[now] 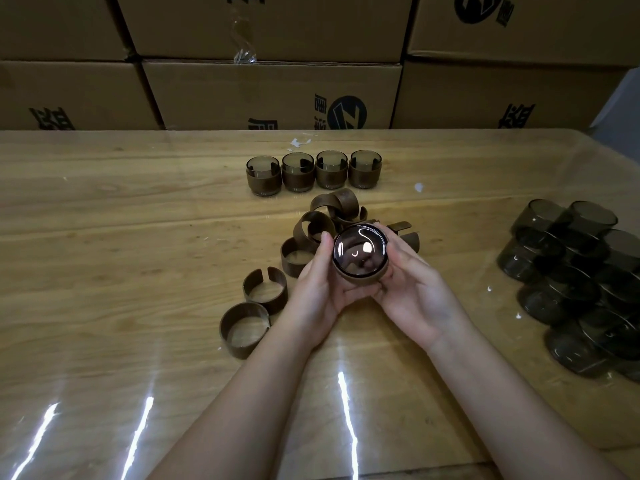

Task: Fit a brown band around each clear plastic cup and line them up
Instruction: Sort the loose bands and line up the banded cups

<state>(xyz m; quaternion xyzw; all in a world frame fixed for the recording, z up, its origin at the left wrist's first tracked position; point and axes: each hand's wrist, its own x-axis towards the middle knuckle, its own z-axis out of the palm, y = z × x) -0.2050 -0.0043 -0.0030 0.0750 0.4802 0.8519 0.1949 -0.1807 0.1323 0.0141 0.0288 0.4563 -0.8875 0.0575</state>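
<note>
**Fitting step, fifth cup.** Your left grip [317,289] and right grip [414,284] both curled around one clear cup [360,249]. You held it above the tabletop [138,237], just in front of the pile of loose bands [265,289], with its round face turned toward you. A brown band [362,278] already wrapped its wall. Whether the band sat fully home could not be told from this angle.

Four banded cups [313,172] stood in a close row at the far middle. The unbanded cups [575,271] lay heaped well apart at your right.

**Next move (judgement).** It called for squaring the band on the wall, then turning the cup upright and setting it at one end of the row, in line.

**Writing.** The cardboard boxes [270,88] behind bore black printed characters, cropped at the edges and not legible with confidence. They also carried a round black logo [347,112] with a slanted stroke. No marking showed on the cups or bands.
</note>
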